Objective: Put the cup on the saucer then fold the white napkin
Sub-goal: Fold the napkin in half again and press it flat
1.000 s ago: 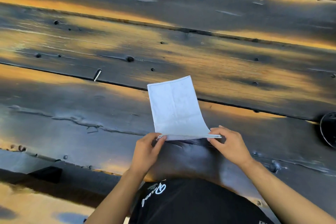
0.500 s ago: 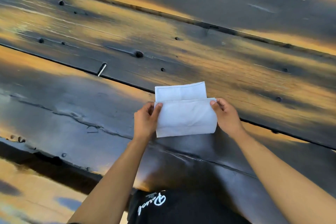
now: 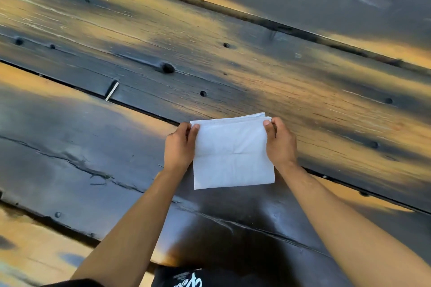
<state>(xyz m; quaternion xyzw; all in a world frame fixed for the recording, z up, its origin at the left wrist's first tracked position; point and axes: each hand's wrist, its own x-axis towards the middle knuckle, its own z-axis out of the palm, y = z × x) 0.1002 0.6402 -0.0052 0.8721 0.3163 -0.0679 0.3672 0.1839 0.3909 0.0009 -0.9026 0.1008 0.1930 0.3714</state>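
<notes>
The white napkin (image 3: 233, 152) lies folded in half on the dark wooden table (image 3: 93, 147), its loose edges stacked along the far side. My left hand (image 3: 179, 145) pinches the far left corner between thumb and fingers. My right hand (image 3: 279, 142) pinches the far right corner the same way. The fold line runs along the near edge. Neither the cup nor the saucer is in view.
The table is made of wide charred planks with gaps, knots and small holes. A short pale sliver (image 3: 112, 90) sticks out of a plank gap to the left. The table's near edge (image 3: 58, 228) runs low on the left, above a lighter floor.
Both hands carried the napkin's near edge away from me and laid it on the far edge, so the napkin went from long and flat to folded in half.
</notes>
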